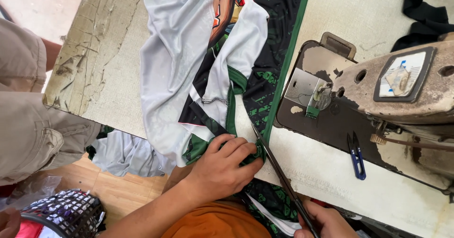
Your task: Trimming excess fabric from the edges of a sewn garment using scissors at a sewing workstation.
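A sports shirt of white, black and green printed cloth (189, 67) lies across the worn sewing table (99, 86) and hangs over its near edge. My left hand (222, 164) pinches a green-trimmed fold of the shirt at the table's edge. My right hand (321, 221), at the bottom of the view, holds long dark scissors (279, 171). Their blades point up and left, with the tips at the cloth just above my left fingers.
An old brownish sewing machine (392, 82) stands at the right on its dark base. Small blue thread snips (357, 155) lie beside it. Black cloth (425, 15) sits at the top right. Another person in beige shorts (28, 124) is at the left, near a patterned bag (66, 214).
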